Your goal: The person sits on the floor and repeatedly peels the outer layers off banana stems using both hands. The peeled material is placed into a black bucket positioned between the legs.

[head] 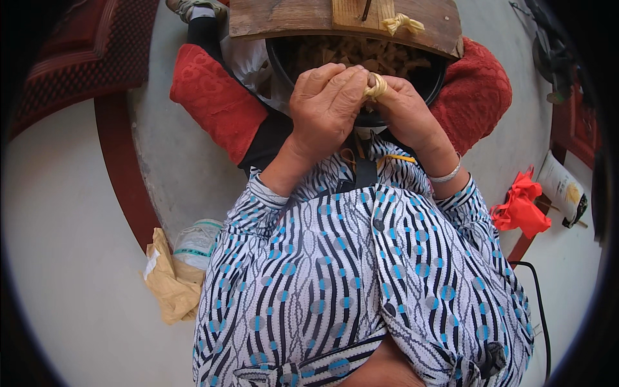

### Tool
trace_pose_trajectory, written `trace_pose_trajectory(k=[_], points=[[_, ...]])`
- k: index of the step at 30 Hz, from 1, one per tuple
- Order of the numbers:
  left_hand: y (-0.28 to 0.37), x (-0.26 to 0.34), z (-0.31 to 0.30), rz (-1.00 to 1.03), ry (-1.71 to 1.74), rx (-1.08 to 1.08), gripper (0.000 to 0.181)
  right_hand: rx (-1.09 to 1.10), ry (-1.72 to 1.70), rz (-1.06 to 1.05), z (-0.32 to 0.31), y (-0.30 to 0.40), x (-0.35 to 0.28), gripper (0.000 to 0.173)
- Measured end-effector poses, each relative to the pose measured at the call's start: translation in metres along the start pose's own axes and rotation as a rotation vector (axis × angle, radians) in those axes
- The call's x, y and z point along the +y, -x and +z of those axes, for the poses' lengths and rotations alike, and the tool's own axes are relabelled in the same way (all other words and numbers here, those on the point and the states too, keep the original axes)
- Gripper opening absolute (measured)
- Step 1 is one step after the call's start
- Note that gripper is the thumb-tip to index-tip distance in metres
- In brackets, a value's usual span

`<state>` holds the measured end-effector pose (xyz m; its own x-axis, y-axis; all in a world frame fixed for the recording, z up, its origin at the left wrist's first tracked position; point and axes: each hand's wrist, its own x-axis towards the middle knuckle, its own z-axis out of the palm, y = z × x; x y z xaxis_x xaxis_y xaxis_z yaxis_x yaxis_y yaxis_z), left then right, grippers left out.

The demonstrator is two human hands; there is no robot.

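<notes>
My left hand (326,104) and my right hand (413,111) meet over the near rim of a black basin (439,89). Between their fingertips they pinch a pale yellow strip wound into a knot (376,87); its material is not certain. My left fingers hide part of it. Many tan, knotted-looking pieces (372,51) lie in the basin, in shadow. A wooden board (285,17) spans the basin's far side, with a smaller wood block (348,14) on it and a dark metal spike (366,9) standing up. Another pale yellow knot (402,23) rests on the board, right of the spike.
My knees, in red coverings, flank the basin. A white plastic bag (246,60) is at its left. Behind on the left lie a clear tub with a label (197,242) and a tan cloth or bag (174,290). A red bag (522,205) and a white sack (561,186) lie right.
</notes>
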<state>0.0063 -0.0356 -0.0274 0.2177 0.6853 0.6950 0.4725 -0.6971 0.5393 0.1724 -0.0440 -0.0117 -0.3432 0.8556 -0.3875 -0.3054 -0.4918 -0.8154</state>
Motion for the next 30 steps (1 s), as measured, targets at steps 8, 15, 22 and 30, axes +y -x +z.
trace_pose_trajectory(k=[8, 15, 22, 30], points=[[0.000, 0.006, -0.008, -0.051, -0.024, 0.001, 0.035, -0.078, -0.276, -0.001, 0.008, 0.001, -0.008, 0.022], [-0.013, 0.018, -0.009, -0.488, 0.382, -0.169, 0.035, 0.234, 0.626, -0.465, 0.003, -0.005, -0.011, 0.018], [-0.014, 0.021, 0.014, -0.703, 0.405, -0.151, 0.024, 0.257, 1.141, -0.850, 0.018, -0.004, -0.020, 0.014], [-0.015, 0.028, 0.015, -1.157, 1.152, -0.072, 0.031, 0.369, 0.365, -0.550, 0.011, -0.002, -0.009, 0.011]])
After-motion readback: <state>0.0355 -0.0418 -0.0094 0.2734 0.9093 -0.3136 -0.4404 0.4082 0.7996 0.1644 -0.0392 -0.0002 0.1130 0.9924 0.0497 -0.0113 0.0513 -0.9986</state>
